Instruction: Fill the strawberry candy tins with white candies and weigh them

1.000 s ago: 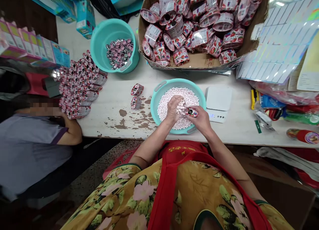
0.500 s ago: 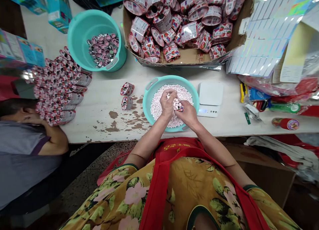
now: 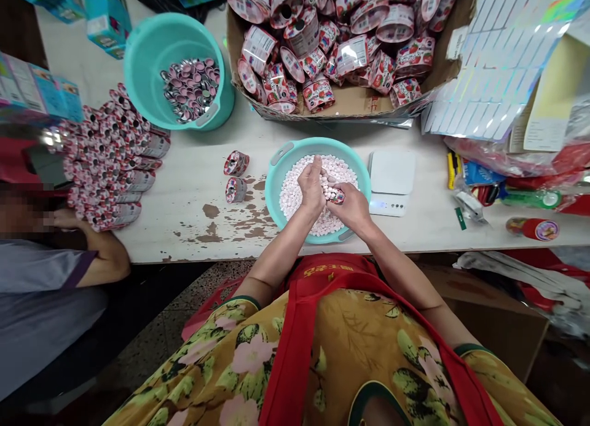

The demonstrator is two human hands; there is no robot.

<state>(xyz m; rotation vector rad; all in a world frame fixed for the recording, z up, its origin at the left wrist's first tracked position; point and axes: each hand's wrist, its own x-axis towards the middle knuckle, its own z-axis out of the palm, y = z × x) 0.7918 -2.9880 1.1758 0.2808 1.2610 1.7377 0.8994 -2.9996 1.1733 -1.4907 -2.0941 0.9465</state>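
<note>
Over a turquoise basin of small pale pink candies, both my hands meet. My right hand grips a small strawberry-printed container, its mouth turned toward my other hand. Cupped against that mouth is my left hand, thumb upward, with candies at its fingers. Pale pieces show between the two hands; how full the container is, I cannot tell. To the left, two similar printed containers rest on the worn table.
A cardboard box of printed containers stands behind the basin. Right of it is a white scale. At left are a turquoise bucket of small round caps, stacked containers and a seated person.
My left fingers have shifted from a pinch over the candies to a cupped pose beside the container. My right hand keeps its hold. The seated person's head has turned.
</note>
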